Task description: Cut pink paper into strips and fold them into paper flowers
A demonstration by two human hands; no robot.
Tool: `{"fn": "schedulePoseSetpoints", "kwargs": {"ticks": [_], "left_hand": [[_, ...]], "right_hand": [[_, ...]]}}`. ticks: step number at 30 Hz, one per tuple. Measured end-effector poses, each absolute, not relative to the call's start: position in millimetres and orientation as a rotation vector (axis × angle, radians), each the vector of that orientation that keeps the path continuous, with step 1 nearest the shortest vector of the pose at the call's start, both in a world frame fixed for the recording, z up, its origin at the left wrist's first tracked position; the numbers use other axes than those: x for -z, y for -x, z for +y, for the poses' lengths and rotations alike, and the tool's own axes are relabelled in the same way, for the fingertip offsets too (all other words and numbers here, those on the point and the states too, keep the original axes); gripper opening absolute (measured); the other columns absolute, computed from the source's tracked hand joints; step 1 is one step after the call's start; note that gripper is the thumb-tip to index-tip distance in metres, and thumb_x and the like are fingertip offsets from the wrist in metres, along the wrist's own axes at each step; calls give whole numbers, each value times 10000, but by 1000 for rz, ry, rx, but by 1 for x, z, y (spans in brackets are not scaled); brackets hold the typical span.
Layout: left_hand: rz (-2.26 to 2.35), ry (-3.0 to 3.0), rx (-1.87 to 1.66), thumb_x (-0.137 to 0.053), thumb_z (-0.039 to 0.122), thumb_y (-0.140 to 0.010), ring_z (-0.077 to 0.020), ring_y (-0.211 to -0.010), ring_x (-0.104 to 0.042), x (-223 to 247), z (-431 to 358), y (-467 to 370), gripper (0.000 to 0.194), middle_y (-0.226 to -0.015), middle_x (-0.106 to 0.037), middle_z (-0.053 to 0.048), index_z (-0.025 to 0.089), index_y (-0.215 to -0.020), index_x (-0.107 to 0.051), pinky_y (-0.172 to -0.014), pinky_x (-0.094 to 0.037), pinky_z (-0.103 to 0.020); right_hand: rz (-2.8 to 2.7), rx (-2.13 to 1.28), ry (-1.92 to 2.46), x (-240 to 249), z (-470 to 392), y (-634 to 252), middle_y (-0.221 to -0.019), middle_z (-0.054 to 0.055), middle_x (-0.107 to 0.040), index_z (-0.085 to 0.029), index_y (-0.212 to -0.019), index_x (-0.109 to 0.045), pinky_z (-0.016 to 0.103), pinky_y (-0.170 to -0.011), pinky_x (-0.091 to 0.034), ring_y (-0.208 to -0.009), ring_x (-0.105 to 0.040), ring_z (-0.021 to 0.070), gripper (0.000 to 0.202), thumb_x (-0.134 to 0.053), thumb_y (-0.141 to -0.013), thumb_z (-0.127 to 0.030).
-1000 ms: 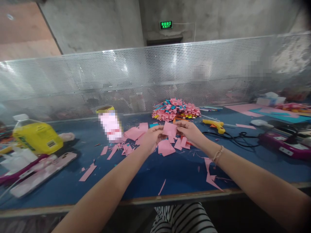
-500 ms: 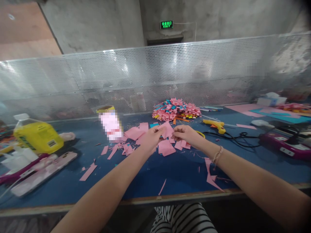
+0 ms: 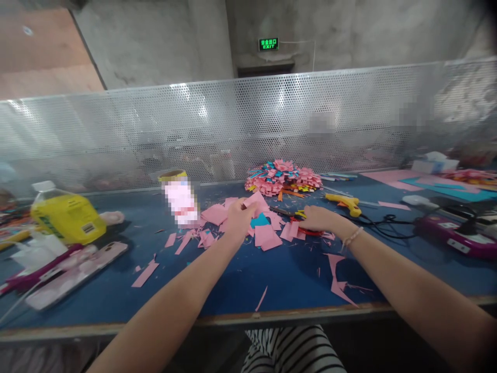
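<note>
My left hand (image 3: pixel 239 217) pinches a square of pink paper (image 3: pixel 256 201) above the loose pile. A pair of scissors (image 3: pixel 282 211) lies to its right, with dark blades pointing left and red and yellow handles. Over those handles my right hand (image 3: pixel 313 218) is closed, its fingers partly hidden. Below the held square are more pink paper pieces (image 3: pixel 267 237) and a blue piece (image 3: pixel 259 220). Behind the hands sits a heap of pink, blue and yellow folded paper (image 3: pixel 272 178).
A yellow glue gun (image 3: pixel 351 204) with a black cord lies to the right, near a purple power strip (image 3: pixel 458 241). On the left are a lit phone (image 3: pixel 180 202), a jug of yellow liquid (image 3: pixel 68 217) and a pink phone (image 3: pixel 77 274). A perforated metal screen (image 3: pixel 217 119) stands behind.
My right hand has moved right, away from the pink paper, and closed on the scissors. My left hand still holds the paper. The view has shifted slightly.
</note>
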State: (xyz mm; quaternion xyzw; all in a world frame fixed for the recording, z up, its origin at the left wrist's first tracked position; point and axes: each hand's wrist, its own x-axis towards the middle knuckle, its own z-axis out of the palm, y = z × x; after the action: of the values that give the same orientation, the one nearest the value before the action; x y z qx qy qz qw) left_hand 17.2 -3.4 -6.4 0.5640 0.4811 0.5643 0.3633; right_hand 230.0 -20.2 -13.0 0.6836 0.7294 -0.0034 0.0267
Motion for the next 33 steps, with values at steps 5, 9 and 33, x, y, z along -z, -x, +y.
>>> {"fn": "schedulePoseSetpoints", "kwargs": {"ticks": [5, 9, 33], "left_hand": [[1137, -1392, -1489, -600, 226, -549, -96, -466, -462, 12, 1, -16, 143, -491, -521, 19, 148, -668, -584, -433, -317, -201], [1013, -1310, -1498, -606, 200, -553, -90, -463, -459, 12, 4, -13, 75, -476, -513, 17, 155, -592, -561, -432, -329, -198], [979, -1365, -1632, -600, 236, -577, -74, -483, -420, -1, -7, -11, 108, -502, -469, 33, 162, -573, -522, -457, -327, -190]], "right_hand": [[2239, -15, -2173, 19, -16, -229, -899, 186, -622, -80, -826, -608, 263, -597, -389, -795, -591, 245, 340, -443, -653, -321], [2268, -47, -2253, 19, -16, -231, -909, 207, -610, -83, -816, -601, 278, -602, -388, -805, -586, 266, 325, -444, -664, -323], [3146, 1401, -1738, 18, -44, -190, -542, -82, -299, -205, -725, -342, 199, -462, -296, -465, -295, 63, 296, -417, -745, -491]]}}
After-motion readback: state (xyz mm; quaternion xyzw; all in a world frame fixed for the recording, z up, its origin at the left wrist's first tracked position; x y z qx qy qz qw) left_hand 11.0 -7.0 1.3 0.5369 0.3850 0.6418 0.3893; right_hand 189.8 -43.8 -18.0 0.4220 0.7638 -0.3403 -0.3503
